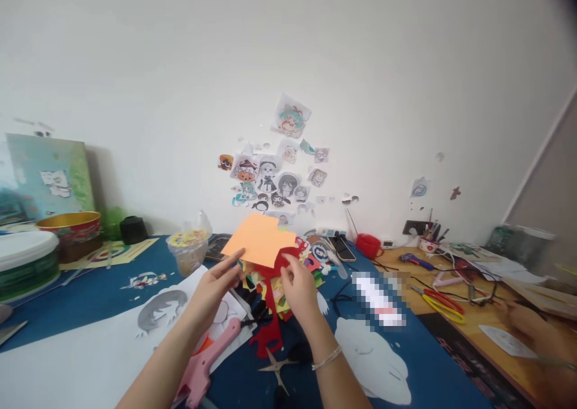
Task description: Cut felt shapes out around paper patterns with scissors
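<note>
An orange sheet (259, 240) with a notched upper edge lies tilted over a heap of coloured scraps (282, 304). The fingers of my left hand (219, 285) are at its lower left edge and seem to grip it. My right hand (298, 285) is closed, thumb and index finger at a red sheet (280, 263) just right of the orange one. A cut red piece (267, 337) lies below the heap, with open scissors (277, 367) near it. Under my left forearm rests a pink glue gun (210, 361).
White paper (81, 361) spreads at left; a white cutout (372, 361) lies at right. Behind stand a plastic cup (187, 252), a phone (342, 248) and a red mug (368, 246). Pliers (439, 304) lie on the wooden table, near another person's hand (527, 328). Drawings (288, 183) cover the wall.
</note>
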{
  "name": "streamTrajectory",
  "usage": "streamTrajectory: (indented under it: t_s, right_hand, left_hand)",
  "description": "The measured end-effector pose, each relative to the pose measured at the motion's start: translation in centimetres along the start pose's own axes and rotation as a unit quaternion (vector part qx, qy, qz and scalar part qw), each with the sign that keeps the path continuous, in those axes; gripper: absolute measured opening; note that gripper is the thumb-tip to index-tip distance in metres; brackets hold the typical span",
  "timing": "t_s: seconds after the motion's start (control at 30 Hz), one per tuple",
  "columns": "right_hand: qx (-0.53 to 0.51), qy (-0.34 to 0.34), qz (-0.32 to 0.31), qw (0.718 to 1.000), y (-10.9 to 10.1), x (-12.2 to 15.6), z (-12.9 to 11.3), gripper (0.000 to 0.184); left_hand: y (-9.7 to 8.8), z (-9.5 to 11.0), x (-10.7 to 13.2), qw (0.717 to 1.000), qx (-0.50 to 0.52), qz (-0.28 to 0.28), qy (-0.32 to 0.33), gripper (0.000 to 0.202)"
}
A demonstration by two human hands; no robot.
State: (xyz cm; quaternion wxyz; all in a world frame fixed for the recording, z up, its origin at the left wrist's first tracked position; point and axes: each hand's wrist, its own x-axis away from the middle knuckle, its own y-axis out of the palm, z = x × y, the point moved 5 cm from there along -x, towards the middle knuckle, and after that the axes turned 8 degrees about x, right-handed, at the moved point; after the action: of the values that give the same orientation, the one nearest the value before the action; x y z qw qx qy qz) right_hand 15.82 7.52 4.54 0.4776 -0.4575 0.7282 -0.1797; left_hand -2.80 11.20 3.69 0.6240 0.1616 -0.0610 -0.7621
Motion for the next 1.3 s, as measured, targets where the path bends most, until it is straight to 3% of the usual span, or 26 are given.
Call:
streamTrajectory:
  t_s: [0.1,0.3,0.4,0.63,0.83,1.0,1.07,1.13,1.2,1.3]
  right_hand:
    - [0.002,0.027,-0.034,0.999,-0.4,0.3,0.2,0.020]
    - [-0.012,0.006,-0.118,0.993,-0.1,1.4,-0.4,0.017]
    - [-0.026,-0.035,-0.152,0.987,0.2,1.7,-0.9,0.011]
    - [-0.032,-0.172,-0.246,0.953,0.9,2.8,-2.9,0.018]
    - [0.005,-0.191,-0.239,0.952,1.9,3.1,-3.1,0.021]
    - [-0.062,-0.205,-0.247,0.945,1.1,2.9,-3.7,0.017]
    - [-0.143,-0.163,-0.245,0.945,0.6,2.6,-3.6,0.016]
    - [-0.290,-0.082,-0.221,0.927,0.2,2.1,-2.9,0.012]
    - [-0.426,-0.010,-0.165,0.889,-0.2,1.5,-1.8,0.007]
    - [-0.495,0.028,-0.055,0.867,-1.0,0.5,-0.2,0.009]
  left_hand:
    - [0.2,-0.5,0.0,1.000,-0.013,-0.010,-0.010,0.065]
    - [0.1,0.1,0.1,0.998,0.055,0.004,0.015,0.071]
    - [-0.2,0.6,0.2,0.997,0.072,0.021,0.025,0.071]
    - [-1.0,1.3,0.2,0.993,0.096,0.062,0.033,0.074]
    - [-1.7,1.5,0.1,0.990,0.116,0.074,0.037,0.066]
    - [-1.8,1.7,0.0,0.987,0.134,0.076,0.050,0.064]
    - [-1.9,1.9,0.0,0.986,0.135,0.075,0.057,0.064]
    - [-2.0,2.0,0.0,0.985,0.138,0.077,0.062,0.063]
    - [-2.1,2.1,0.0,0.984,0.142,0.080,0.064,0.063]
    - [-2.3,2.2,0.1,0.982,0.152,0.086,0.073,0.063]
